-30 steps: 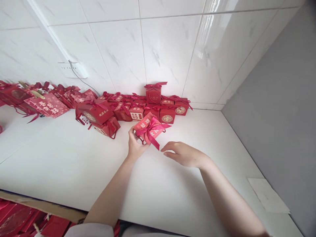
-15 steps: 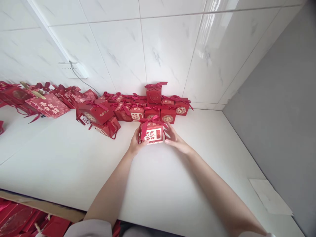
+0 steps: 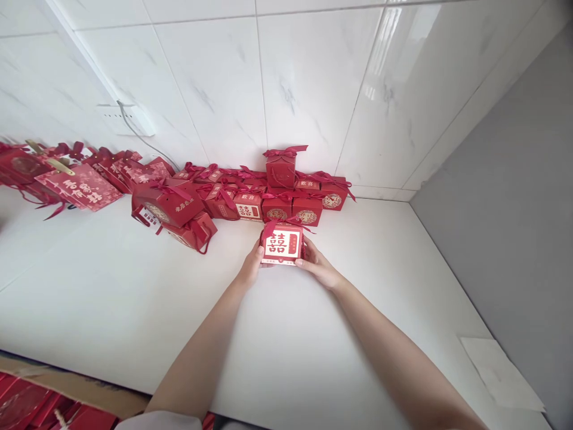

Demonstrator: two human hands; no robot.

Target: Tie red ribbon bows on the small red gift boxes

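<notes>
Between my two hands is a red and white gift box [image 3: 282, 243] with large red characters on its front and a red ribbon bow on top. My left hand [image 3: 253, 263] grips its left side, with the thumb at the front edge. On the right side, my right hand [image 3: 317, 264] closes round the box, thumb near the lower front corner. Just behind it stand rows of similar red gift boxes [image 3: 307, 211] with ribbons. One red box [image 3: 280, 169] rests on top of those rows. Whether the held box touches the table is unclear.
Two stacked red boxes [image 3: 172, 203] stand left of the rows. Farther left are pink-red gift bags [image 3: 79, 186] along the tiled wall [image 3: 215, 71]. A white paper [image 3: 501, 370] lies on the white table [image 3: 111, 292] by the grey partition [image 3: 505, 179]. A carton [image 3: 89, 391] holds red packaging at lower left.
My right hand, apart from the box's side before, now grips it. The box has turned so its front faces me more squarely. The view has shifted slightly.
</notes>
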